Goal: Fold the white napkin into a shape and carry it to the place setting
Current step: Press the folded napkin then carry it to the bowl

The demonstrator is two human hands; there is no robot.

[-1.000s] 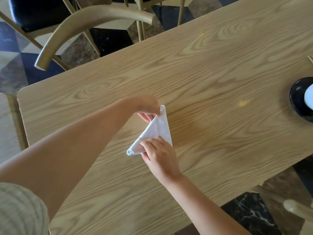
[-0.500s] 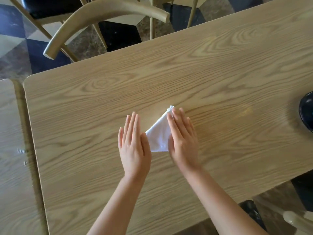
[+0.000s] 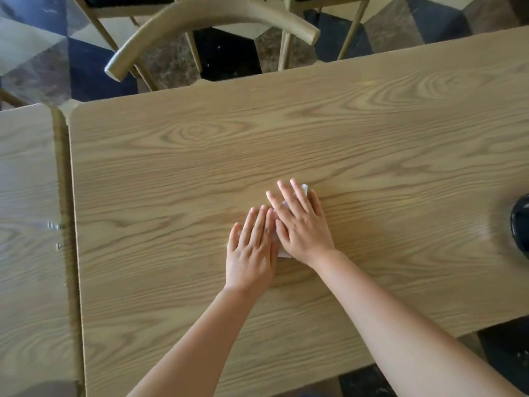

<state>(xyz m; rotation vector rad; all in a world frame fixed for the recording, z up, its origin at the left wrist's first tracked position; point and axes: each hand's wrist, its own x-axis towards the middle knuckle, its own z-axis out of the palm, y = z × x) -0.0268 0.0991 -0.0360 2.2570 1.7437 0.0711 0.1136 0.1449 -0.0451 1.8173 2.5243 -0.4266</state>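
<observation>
The white napkin (image 3: 304, 188) lies folded on the wooden table (image 3: 372, 138), almost wholly hidden under my hands. Only its far tip and a small near corner show. My right hand (image 3: 300, 224) lies flat on top of it, palm down, fingers stretched out. Pressed flat beside it, my left hand (image 3: 253, 250) covers the napkin's left edge and touches the right hand. Neither hand grips the cloth.
A dark round plate (image 3: 520, 224) is cut off by the right edge of the view. A wooden chair (image 3: 211, 18) stands at the table's far side. A second table (image 3: 28, 224) adjoins on the left across a narrow gap.
My hands have closed together over the napkin, which showed as a triangle between them half a second ago. One second ago my fingers were pinching its corners.
</observation>
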